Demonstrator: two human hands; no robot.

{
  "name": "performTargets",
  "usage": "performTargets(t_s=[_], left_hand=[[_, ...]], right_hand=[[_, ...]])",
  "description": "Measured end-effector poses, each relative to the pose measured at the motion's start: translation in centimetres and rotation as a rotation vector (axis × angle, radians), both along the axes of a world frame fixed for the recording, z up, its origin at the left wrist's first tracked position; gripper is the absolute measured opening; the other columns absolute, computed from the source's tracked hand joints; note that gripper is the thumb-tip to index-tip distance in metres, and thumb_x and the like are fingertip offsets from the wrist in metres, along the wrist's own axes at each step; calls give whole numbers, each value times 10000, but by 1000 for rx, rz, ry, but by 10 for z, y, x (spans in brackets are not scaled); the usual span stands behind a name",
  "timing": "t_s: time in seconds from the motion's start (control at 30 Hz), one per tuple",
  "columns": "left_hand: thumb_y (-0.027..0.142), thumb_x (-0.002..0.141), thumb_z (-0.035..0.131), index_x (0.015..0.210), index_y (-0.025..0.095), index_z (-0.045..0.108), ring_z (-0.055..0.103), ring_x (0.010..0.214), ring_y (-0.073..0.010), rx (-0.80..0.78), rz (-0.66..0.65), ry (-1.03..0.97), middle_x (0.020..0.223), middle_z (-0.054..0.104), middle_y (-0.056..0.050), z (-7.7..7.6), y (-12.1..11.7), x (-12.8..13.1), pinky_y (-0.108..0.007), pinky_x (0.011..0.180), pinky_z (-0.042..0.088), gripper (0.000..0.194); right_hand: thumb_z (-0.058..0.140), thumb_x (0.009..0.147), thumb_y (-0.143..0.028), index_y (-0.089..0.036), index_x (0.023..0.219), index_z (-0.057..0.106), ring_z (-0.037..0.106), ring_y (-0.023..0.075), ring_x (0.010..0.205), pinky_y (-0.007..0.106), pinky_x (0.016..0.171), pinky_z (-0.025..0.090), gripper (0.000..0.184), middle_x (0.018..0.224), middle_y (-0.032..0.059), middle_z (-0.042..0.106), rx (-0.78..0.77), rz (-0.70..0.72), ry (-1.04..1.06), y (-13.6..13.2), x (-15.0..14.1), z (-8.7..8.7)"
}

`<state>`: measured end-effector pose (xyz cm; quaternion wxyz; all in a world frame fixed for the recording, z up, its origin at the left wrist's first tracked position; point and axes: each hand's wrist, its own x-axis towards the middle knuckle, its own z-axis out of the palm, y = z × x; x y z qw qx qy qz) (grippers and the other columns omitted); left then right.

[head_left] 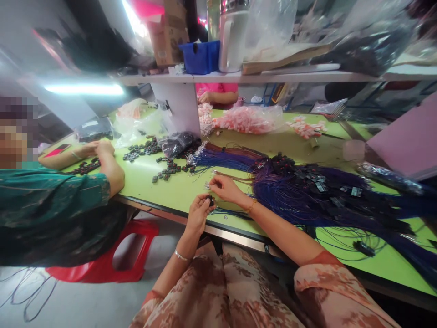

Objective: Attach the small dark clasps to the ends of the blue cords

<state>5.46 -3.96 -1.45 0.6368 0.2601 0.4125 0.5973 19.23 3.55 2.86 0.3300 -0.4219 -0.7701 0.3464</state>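
Close to the table's front edge, my left hand (198,213) pinches a small black connector housing (210,200) between thumb and fingers. Just above it and slightly right, my right hand (225,187) has its fingertips closed on the pale metal-tipped ends of some wires (207,185); how many is hidden. The two hands are close together but apart. A few dark wires (235,211) run along the table under my right forearm. To the right lies a thick bundle of blue and purple wires (280,196) with black parts piled on it.
Loose black housings (167,171) lie on the green table (143,182) at left. A co-worker's hands (102,148) work beside them. Pale pink parts (249,119) sit in plastic behind. A shelf (232,77) spans overhead, bearing a blue bin (200,57). A red stool (136,255) stands lower left.
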Motion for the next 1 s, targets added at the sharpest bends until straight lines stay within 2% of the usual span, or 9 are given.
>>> performTargets(t_s=[0.17,0.43,0.83,1.0], left_hand=[[239,654,783,878,156,619,612,755,-102,-23,-19,-89,837,643,-12,1,2,1,-253,737,515,290],[185,704,732,920,144,612,627,769,-116,-50,-59,-169,816,662,-36,-3,6,2,-257,750,503,251],[164,688,738,909,139,626,632,793,-123,-39,-94,-238,818,667,-37,-7,6,2,-285,810,495,249],[224,669,774,919,151,613,631,789,-123,-14,-87,-153,811,664,-27,-5,4,3,-291,811,500,307]], right_hand=[[522,749,-239,-153,682,566,416,82,541,204,525,312,117,589,-34,530,-100,34,74,-13,9,-7],[504,788,-270,-154,640,558,370,78,532,214,525,252,196,545,-48,467,-45,-10,-98,-31,23,-19],[508,810,-274,-159,643,574,380,87,526,228,523,216,213,555,-30,510,3,-37,-211,-36,20,-19],[496,819,-270,-161,644,573,383,89,521,226,524,227,221,554,-26,519,-28,-52,-213,-39,17,-16]])
